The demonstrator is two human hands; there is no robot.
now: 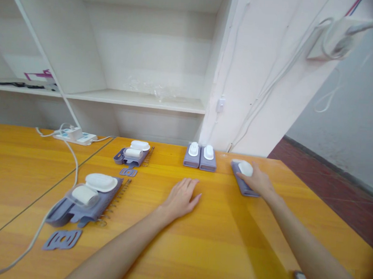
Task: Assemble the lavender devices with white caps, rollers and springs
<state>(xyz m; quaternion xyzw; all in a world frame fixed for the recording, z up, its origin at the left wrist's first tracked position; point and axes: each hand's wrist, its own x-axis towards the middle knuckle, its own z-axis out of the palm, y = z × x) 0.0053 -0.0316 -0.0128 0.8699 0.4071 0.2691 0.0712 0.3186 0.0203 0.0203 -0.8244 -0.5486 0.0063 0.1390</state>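
Observation:
My left hand lies flat on the orange wooden table, fingers stretched out and holding nothing. My right hand reaches to the far right and rests on a lilac holder with a white oval piece, fingers curled over it. Just left of it, two more lilac holders with white pieces stand side by side near the table's back edge.
A lilac tray with white parts and a flat lilac cut-out lie at the near left. A similar set sits farther back. A white power strip and its cable cross the left side. White shelves stand behind.

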